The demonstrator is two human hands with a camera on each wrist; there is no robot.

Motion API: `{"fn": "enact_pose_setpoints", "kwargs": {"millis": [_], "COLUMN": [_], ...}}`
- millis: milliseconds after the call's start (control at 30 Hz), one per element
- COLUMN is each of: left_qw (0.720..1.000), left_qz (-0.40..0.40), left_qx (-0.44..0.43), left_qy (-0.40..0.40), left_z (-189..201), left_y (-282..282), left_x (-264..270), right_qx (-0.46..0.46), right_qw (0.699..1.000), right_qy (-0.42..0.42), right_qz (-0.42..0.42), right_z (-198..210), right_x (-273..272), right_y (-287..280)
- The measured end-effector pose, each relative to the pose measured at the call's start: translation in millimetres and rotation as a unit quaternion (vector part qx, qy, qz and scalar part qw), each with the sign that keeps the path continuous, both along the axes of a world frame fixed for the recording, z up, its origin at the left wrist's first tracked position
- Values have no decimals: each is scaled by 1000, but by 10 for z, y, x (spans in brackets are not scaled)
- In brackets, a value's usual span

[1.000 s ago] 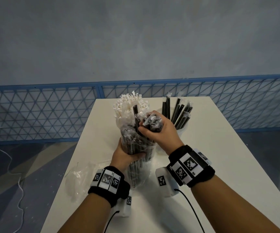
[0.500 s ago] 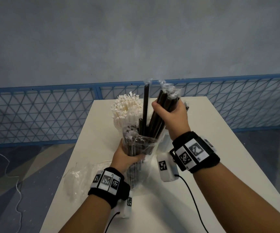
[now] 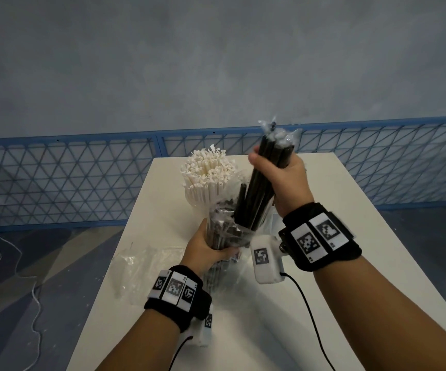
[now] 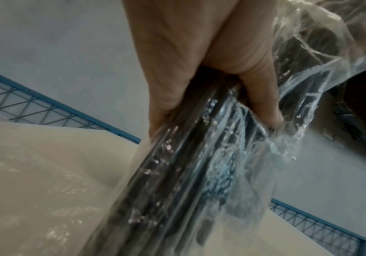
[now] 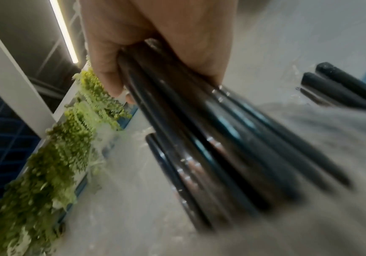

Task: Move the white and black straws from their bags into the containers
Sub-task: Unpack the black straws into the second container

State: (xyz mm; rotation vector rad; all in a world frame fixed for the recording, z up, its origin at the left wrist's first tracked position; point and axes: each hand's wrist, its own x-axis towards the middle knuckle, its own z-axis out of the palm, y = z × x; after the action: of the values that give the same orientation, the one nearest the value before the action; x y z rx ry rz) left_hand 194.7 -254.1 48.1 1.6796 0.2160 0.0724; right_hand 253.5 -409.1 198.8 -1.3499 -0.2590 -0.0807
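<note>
My left hand [image 3: 205, 247] grips a clear plastic bag of black straws [image 3: 224, 236] upright on the white table [image 3: 350, 303]; the left wrist view shows its fingers [image 4: 199, 65] wrapped round the bag [image 4: 177, 181]. My right hand [image 3: 278, 172] grips a bundle of wrapped black straws [image 3: 259, 194], lifted high with the lower ends still in the bag's mouth. The right wrist view shows that bundle [image 5: 210, 147] blurred in the fist [image 5: 155, 43]. White straws [image 3: 208, 172] stand packed in a container behind the bag. The black-straw container is hidden behind my right hand.
An empty crumpled clear bag [image 3: 146, 269] lies on the table's left side. A blue mesh fence [image 3: 69, 183] runs behind the table. White cables [image 3: 29, 290] trail on the floor at left. Two black straws [image 5: 339, 86] show at the right wrist view's right edge.
My right hand has closed on a bundle of black straws and pulled it up and to the right, nearly out of the bag. The left hand has kept holding the bag in place.
</note>
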Motion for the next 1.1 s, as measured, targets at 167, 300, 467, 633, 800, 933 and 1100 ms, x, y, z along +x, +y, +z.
{"fn": "enact_pose_setpoints", "kwargs": {"millis": [167, 300, 467, 633, 800, 933, 1100], "left_qw": [1000, 999, 997, 996, 991, 990, 990], "left_qz": [-11, -30, 32, 59, 108, 118, 116], "left_qx": [-10, -8, -60, -56, -66, -67, -72], "left_qy": [4, 18, 36, 38, 31, 32, 29], "left_z": [24, 20, -57, -76, -87, -91, -80], "left_y": [17, 7, 191, 176, 139, 133, 128], "left_x": [28, 39, 51, 76, 79, 70, 70], "right_qx": [10, 72, 321, 341, 355, 341, 320], "right_qw": [999, 997, 942, 932, 914, 917, 900], "right_qy": [-30, 19, 90, 126, 191, 158, 15], "right_qz": [9, 1, 24, -1, -49, -131, -296], "right_z": [110, 138, 442, 364, 13, 56, 425], "right_x": [40, 107, 339, 423, 443, 478, 514], "right_y": [-75, -143, -502, -571, -582, -697, -769]}}
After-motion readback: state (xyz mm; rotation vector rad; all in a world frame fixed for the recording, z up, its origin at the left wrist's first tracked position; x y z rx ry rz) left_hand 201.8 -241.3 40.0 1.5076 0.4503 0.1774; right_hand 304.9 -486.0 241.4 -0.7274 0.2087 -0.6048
